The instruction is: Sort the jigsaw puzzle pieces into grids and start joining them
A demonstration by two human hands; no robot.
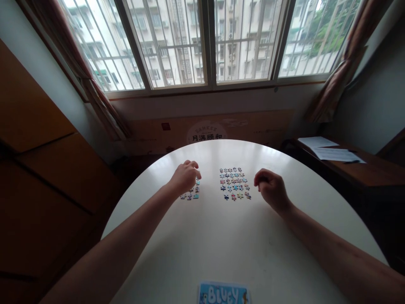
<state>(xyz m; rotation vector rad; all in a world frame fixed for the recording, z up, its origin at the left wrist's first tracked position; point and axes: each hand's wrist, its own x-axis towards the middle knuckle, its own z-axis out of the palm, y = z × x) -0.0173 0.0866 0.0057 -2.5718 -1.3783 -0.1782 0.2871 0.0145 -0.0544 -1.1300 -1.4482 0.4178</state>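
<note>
On the white round table [196, 236], several small puzzle pieces [234, 180] lie in rows right of the middle. A second group of pieces [190, 196] lies to the left, partly covered by my left hand [186, 175]. The fingers of my left hand are curled over that group; whether a piece is between them is too small to tell. My right hand [270, 185] is just right of the right-hand group, its fingers curled in and touching no piece in the rows. What it holds, if anything, is hidden.
A blue box marked BLUEY [224, 294] lies at the near edge. Papers [335, 154] and pens lie on a brown side table [376, 171] at the right. Wooden cabinets [47, 181] stand at the left, and a barred window [177, 42] is behind.
</note>
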